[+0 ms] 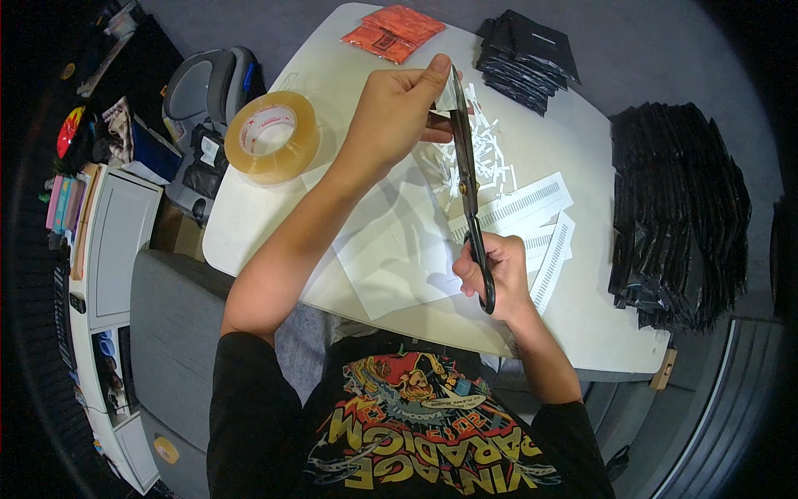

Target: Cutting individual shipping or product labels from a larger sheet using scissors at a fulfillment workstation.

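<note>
Though tiny, print (525,207) on paper strips (552,263)

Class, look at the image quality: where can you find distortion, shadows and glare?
Head view: corners fall to black, and the white cabinet leans at left; head view: soft shadows lie on the white sheet; head view: small glints dot the stacked black packages at right.

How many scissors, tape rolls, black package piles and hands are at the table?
Scissors: 1
Tape roll: 1
Black package piles: 2, small pile and big pile
Hands: 2, left hand and right hand
Total: 6
</note>
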### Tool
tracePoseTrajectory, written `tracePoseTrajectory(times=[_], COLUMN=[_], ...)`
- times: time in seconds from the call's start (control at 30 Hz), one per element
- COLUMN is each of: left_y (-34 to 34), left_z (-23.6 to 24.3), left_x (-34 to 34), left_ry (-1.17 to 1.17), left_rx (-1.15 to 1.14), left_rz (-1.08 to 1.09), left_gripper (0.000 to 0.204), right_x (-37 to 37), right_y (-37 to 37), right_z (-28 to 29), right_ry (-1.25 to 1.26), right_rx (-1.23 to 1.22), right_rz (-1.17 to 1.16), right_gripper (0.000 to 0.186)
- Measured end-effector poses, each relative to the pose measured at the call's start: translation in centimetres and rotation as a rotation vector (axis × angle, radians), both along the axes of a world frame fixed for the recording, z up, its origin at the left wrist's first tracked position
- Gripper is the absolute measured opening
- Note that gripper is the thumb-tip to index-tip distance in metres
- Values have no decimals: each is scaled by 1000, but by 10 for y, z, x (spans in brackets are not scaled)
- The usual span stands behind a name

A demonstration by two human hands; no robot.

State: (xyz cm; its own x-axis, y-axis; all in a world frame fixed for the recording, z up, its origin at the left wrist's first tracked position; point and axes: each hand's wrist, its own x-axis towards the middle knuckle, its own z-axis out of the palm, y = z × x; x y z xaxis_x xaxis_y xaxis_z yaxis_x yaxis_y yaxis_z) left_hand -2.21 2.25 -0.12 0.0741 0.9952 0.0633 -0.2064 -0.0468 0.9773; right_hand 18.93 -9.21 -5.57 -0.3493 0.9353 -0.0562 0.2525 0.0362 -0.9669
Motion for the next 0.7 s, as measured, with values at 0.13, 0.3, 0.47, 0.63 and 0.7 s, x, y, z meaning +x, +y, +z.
tracePoseTrajectory(times=[0.13, 0.3, 0.47, 0.63, 0.7], left_y=[0, 0, 0, 0, 0], left_z=[1, 0, 1, 1, 1], left_x=[0, 0, 0, 0, 0], left_ry=[10, 13, 13, 7, 12], left_rx=[11, 16, 5, 11, 11], left_rz=[-3, -14, -6, -15, -20], left_gripper=[55, 56, 57, 56, 56], right_x=[-1, -2, -2, -3, -2], right_y=[-1, -1, -1, -1, -1], right_z=[3, 2, 2, 4, 2], right_ry=[30, 30, 39, 40, 37], right_rx=[-33, -29, -24, -26, -23], right_rz=[-4, -1, 4, -3, -1], right_gripper=[41, 42, 42, 43, 43])
